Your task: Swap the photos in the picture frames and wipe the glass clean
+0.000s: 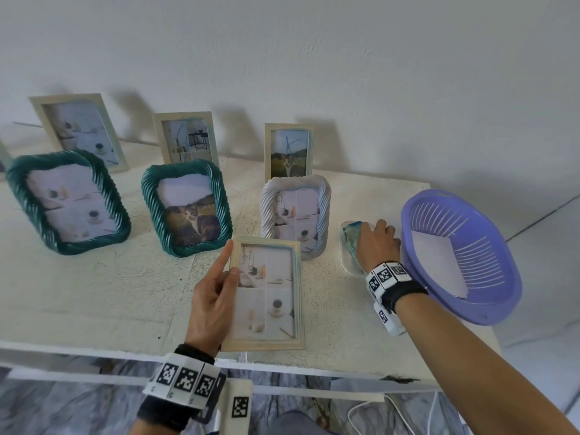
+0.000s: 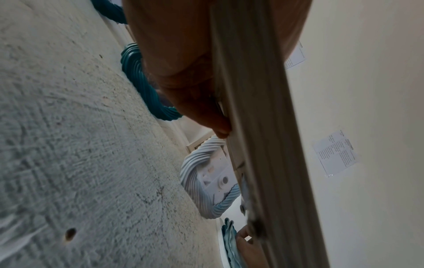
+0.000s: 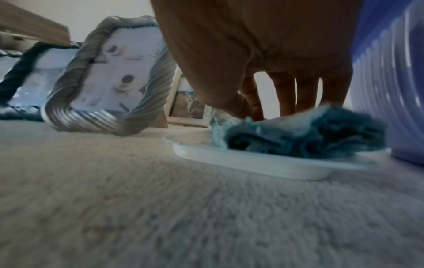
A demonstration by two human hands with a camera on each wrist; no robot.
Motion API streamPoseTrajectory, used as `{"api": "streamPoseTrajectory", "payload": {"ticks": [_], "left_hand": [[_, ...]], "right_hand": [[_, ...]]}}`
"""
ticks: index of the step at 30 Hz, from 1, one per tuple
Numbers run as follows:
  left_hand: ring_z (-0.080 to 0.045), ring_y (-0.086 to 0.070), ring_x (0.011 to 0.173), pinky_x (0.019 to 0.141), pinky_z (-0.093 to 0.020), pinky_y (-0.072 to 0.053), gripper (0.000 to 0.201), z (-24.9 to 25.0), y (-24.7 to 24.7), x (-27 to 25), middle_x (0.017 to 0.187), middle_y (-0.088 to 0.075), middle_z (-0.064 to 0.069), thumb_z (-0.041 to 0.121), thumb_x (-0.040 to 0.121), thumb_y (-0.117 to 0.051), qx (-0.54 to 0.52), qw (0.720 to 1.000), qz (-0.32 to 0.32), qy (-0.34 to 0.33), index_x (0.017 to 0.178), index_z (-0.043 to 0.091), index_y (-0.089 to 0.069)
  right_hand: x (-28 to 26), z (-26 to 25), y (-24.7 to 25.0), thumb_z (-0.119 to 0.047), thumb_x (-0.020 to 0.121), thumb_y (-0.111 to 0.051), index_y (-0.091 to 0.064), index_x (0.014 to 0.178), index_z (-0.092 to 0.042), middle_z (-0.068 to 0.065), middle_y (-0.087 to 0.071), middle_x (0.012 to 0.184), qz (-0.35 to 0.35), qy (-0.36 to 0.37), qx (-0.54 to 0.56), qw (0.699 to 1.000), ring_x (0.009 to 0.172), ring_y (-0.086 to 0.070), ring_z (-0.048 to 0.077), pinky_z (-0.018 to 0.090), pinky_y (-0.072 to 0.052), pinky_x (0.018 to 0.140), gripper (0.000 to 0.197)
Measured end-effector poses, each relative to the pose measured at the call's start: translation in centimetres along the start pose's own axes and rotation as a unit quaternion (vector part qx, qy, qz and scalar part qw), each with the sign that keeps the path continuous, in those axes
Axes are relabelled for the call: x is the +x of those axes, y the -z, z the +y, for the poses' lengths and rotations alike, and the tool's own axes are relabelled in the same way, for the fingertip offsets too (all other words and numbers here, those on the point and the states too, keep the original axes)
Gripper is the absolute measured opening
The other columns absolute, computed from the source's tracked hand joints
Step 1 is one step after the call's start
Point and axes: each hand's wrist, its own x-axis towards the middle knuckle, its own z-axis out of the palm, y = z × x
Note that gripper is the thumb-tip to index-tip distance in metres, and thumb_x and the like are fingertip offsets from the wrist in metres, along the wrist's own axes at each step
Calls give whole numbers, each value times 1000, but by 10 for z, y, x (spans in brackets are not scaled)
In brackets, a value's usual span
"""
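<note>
My left hand [image 1: 231, 259] grips a pale wooden picture frame [image 1: 266, 293] by its left edge, thumb on the front, index finger stretched up along the side. The frame is held glass-up above the table's front, with a four-panel coffee photo in it. In the left wrist view the fingers [image 2: 206, 116] clasp the frame's edge [image 2: 263, 145]. My right hand [image 1: 376, 238] reaches down onto a blue cloth [image 1: 351, 237] lying in a white dish [image 1: 346, 263]. In the right wrist view the thumb and fingers [image 3: 284, 94] close around the cloth [image 3: 298, 134].
Two teal twisted frames [image 1: 67, 202] [image 1: 186, 208] and a white twisted frame [image 1: 295, 211] stand mid-table. Three pale wooden frames [image 1: 80, 130] [image 1: 186, 139] [image 1: 288, 150] lean on the wall behind. A purple basket [image 1: 502, 277] holding white paper [image 1: 439, 265] sits right of the dish.
</note>
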Motion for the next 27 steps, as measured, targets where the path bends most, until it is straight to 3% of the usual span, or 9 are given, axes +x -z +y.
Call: {"api": "streamPoseTrajectory", "payload": {"ticks": [6,8,10,13,17,20,22,24,27], "left_hand": [[-28,-46,68,65,-49,-47,44,5,7,1,78,-56,-23,29,102,-47,-21,1000,2,3,139,53,-44],[-33,-57,80,76,-58,-53,46,13,8,0,90,-63,-32,23,104,-45,-39,999,-8,7,141,50,-43],[-35,-65,90,83,-59,-55,49,21,9,-2,100,-69,-26,14,105,-41,-53,998,-18,16,142,45,-39],[-33,-71,94,79,-50,-59,43,31,10,-1,102,-74,-14,10,103,-40,-83,996,-31,18,138,35,-40],[-31,-71,85,77,-53,-58,25,42,9,1,96,-74,-16,13,103,-42,-100,994,-30,33,125,26,-43],[-27,-70,90,80,-51,-56,24,46,9,1,101,-74,-14,22,102,-48,-76,995,-43,42,125,25,-43],[-16,-68,102,87,-44,-55,52,47,13,3,119,-68,-8,52,91,-60,-20,995,-78,56,133,29,-42],[-10,-60,117,101,-45,-49,101,46,13,2,140,-54,0,80,66,-64,34,986,-141,82,149,32,-31],[-12,-51,127,109,-48,-41,129,49,6,-5,152,-39,5,87,52,-64,16,972,-198,128,156,37,-6]], "right_hand": [[-12,-2,9,-22,97,-45,-50,124,-4,17,-44,123,-32,16,51,998,111,-45,35,43,-46,86,33],[-24,-3,20,-21,98,-44,-53,122,-3,18,-47,118,10,28,96,995,107,-48,35,41,-46,80,31],[-44,-9,32,-19,97,-48,-59,113,-4,16,-55,109,78,72,174,979,98,-53,31,35,-45,74,24],[-89,-30,53,-19,99,-51,-64,106,-11,7,-66,99,17,137,408,902,83,-64,21,22,-51,70,17],[-142,-68,71,-30,101,-46,-69,108,-14,9,-71,94,-220,56,694,683,80,-68,19,32,-56,73,28],[-159,-83,75,-31,97,-52,-69,101,-13,11,-61,81,-215,-2,799,561,70,-55,17,30,-46,67,25],[-166,-89,79,-31,96,-50,-66,105,-10,16,-65,86,-192,10,829,525,76,-61,22,35,-50,73,27],[-172,-94,82,-35,98,-45,-63,114,-11,11,-71,100,-185,36,832,522,89,-68,24,39,-56,78,34],[-183,-103,83,-35,102,-42,-64,123,-14,12,-69,112,-171,102,795,572,98,-68,28,44,-57,76,37]]}}
